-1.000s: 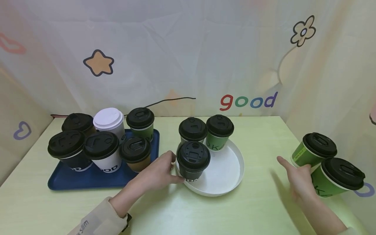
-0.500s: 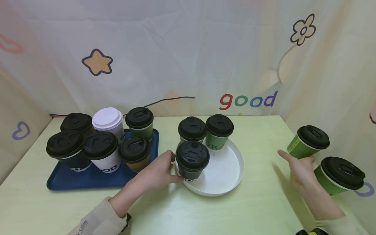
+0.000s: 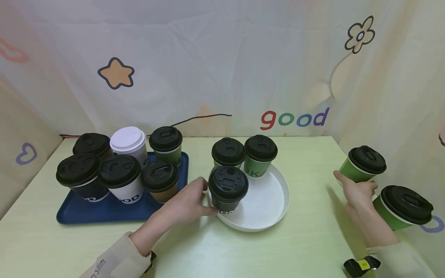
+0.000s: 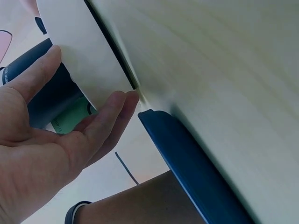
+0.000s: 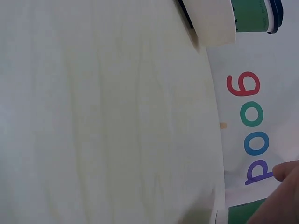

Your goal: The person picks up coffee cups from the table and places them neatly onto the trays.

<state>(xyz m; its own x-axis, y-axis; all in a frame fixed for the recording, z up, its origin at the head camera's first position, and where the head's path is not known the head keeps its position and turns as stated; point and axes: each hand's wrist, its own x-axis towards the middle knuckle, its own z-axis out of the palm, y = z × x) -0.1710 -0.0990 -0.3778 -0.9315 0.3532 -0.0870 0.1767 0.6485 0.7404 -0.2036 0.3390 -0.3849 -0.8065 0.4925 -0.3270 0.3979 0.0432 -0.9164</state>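
In the head view, my right hand (image 3: 358, 195) grips a green paper coffee cup (image 3: 355, 172) with a black lid, tilted to the right at the table's right side. Its thumb shows on the cup's left; the other fingers are partly hidden. My left hand (image 3: 189, 202) rests against the left rim of a round white tray (image 3: 267, 208), beside a dark grey lidded cup (image 3: 227, 193). In the left wrist view, its fingertips (image 4: 114, 100) touch the tray's outer wall, fingers fairly straight. Two more lidded cups stand at the tray's back, one of them a green cup (image 3: 256, 166).
A blue rectangular tray (image 3: 114, 214) at the left bears several lidded cups, including one with a white lid (image 3: 128, 139). Another green cup (image 3: 394, 210) stands right of my right forearm. A printed curtain (image 3: 222, 69) hangs behind the table.
My right hand has moved the gripped green cup up and left, away from the other green cup at the right. The left hand and the round tray have stayed in place.
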